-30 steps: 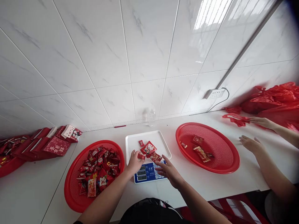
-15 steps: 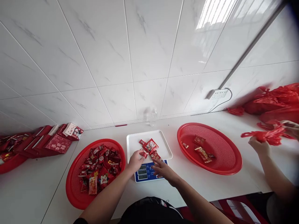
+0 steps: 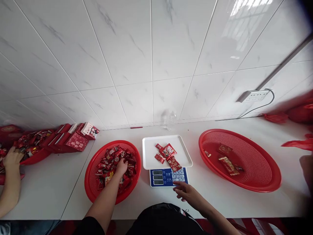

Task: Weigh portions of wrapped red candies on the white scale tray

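Observation:
My left hand (image 3: 121, 167) is down among the red-wrapped sweets (image 3: 114, 158) in the left red basket (image 3: 88, 182). Its fingers are bent together, and whatever they grip is hidden. Just in front of the scale's blue keypad panel (image 3: 168, 176), my right hand (image 3: 184, 192) hovers with fingers spread and nothing in it. On the scale's white tray (image 3: 150, 147) lie several red packets: a larger square packet (image 3: 168, 151), a long packet (image 3: 174, 163) overhanging the front rim, and smaller ones (image 3: 159, 158).
To the right, another red basket (image 3: 259, 163) holds a few packets (image 3: 229, 164). A clear plastic object (image 3: 171, 119) stands by the wall. Red boxes (image 3: 77, 140) and a co-worker's hand (image 3: 13, 158) over sweets are at far left. A power strip (image 3: 255, 95) hangs at right.
My left hand has left the packets on the tray and moved left into the basket of sweets. My right hand has drawn back toward me. The view has shifted left.

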A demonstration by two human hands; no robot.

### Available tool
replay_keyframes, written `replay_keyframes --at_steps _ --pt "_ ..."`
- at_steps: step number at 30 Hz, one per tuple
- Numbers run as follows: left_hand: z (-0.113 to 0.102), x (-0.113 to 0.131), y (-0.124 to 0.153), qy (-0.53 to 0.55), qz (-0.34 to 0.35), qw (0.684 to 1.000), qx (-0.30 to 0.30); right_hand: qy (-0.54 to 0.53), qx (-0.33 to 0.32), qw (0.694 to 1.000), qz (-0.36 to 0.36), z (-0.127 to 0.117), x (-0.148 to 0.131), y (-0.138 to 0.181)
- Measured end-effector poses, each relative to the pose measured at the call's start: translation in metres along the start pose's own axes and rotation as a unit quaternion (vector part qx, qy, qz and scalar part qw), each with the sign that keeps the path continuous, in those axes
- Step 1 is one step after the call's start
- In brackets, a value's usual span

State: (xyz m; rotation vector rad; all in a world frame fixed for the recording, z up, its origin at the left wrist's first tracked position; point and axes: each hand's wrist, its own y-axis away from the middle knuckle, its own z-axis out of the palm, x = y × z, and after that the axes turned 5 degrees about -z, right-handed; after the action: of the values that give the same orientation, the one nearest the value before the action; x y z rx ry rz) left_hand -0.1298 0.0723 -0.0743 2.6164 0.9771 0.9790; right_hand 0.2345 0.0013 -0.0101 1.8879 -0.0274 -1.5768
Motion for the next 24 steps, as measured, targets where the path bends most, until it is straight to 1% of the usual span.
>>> replay_keyframes --at_steps 3,5,12,20,24 --pt "0.008 0.008 -0.007 -0.067 0.018 0.997 -0.036 0.001 0.007 1.000 -0.019 0.004 -0.011 -0.001" --pt "0.010 0.011 -0.010 -0.111 0.024 0.992 -0.051 0.003 0.010 1.000 -0.023 0.006 -0.013 -0.001" --pt "0.012 0.008 -0.012 -0.228 0.013 0.972 -0.058 0.017 0.016 1.000 0.002 0.005 0.004 -0.001" --pt "0.011 0.016 -0.014 -0.277 0.003 0.957 -0.088 0.005 0.025 1.000 0.008 0.009 -0.004 0.001" --pt "0.008 0.019 -0.009 -0.278 0.013 0.957 -0.082 0.003 0.028 1.000 0.008 0.011 0.003 -0.002"
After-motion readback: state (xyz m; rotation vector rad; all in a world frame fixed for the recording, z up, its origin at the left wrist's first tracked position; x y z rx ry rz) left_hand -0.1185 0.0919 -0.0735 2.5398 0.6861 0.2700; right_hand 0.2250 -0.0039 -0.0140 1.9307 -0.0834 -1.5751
